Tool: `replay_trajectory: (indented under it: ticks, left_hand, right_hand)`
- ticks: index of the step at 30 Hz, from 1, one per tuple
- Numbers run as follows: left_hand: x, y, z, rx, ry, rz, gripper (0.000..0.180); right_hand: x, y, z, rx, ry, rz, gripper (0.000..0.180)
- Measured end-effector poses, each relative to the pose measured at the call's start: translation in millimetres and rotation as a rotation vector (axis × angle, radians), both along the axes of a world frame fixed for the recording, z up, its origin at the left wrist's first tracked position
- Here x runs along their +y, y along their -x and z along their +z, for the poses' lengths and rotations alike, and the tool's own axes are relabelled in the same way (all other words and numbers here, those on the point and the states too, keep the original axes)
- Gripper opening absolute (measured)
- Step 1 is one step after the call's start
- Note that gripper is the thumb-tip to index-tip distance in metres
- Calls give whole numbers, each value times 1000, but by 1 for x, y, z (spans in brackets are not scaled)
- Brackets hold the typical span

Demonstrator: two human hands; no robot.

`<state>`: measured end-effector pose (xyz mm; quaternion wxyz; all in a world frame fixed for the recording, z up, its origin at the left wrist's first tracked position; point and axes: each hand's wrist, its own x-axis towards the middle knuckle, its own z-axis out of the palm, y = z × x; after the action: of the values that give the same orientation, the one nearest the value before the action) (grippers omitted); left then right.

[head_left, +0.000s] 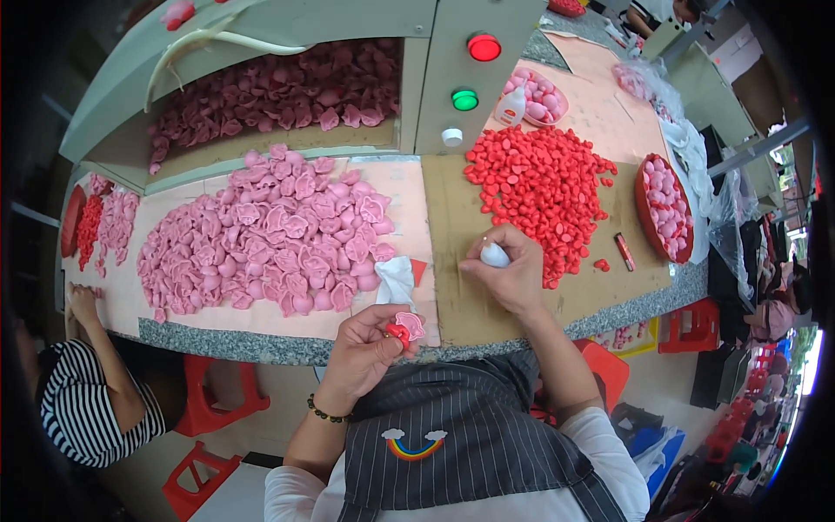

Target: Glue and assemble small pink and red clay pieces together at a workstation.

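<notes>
At the far left of the bench, a co-worker in a striped top (96, 404) rested a hand (84, 302) at the table edge, near a small pile of red pieces (89, 231) and another of pink ones (118, 224). Next to them spread a broad heap of pink petal-shaped pieces (261, 235), and behind it more of the same (278, 91) lay inside the opening of a pale machine. A crumpled white cloth (396, 281) lay at the heap's right end. Just in front of that cloth, at the bench edge, I saw the person's left hand (358, 350), a dark bead bracelet (327, 411) at its wrist; its fingers were pinched around a small red piece (399, 335), with a pink flower-shaped piece (412, 324) against it. On the machine's post above, a red button (484, 47) and a green one (464, 99) glowed. Farther right, over a brown board (465, 309), the right hand (520, 277) was curled around a small white bottle (495, 254), well apart from the left. Just beyond that hand rose a big heap of glossy red pieces (539, 191), with another white bottle (511, 106) standing behind it. To its right lay a short red stick (624, 251), then a red bowl (644, 211) of pink and red pieces.
</notes>
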<state>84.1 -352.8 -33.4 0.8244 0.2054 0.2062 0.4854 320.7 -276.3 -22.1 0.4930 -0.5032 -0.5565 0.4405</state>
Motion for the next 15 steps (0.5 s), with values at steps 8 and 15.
replay_trajectory:
  ticks: [8,15]
  left_hand:
    - [-5,15,-2,4,48,152,41]
    - [-7,21,-5,-4,69,168,41]
  right_hand:
    - [42,69,6,-351,-305,331,13]
    - [46,72,-1,-350,-287,447,20]
